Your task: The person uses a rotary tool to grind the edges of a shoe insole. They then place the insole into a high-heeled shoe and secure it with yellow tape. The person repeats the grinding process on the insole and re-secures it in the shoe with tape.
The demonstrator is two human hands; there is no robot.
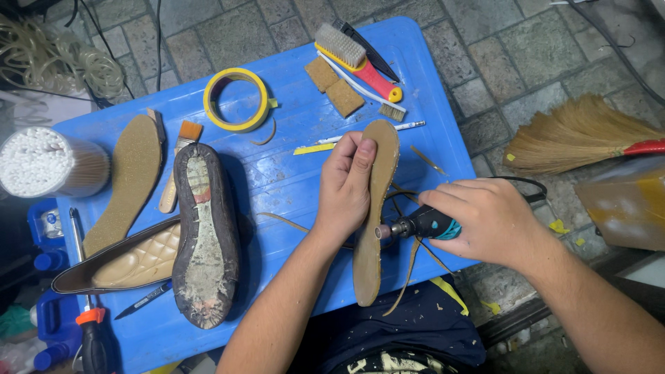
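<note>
Tan insole (pixel 374 208) is being gripped on edge by the left hand (pixel 348 183) above the blue desk (pixel 291 173), while the right hand (pixel 485 218) is closing around a rotary tool (pixel 415 225) touching its rim.

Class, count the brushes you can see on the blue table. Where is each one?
3. A flat paintbrush with orange bristles lies left of the upturned worn shoe; a red-and-yellow scrubbing brush and a thin white-handled brush lie at the far edge. Others may be hidden.
</note>
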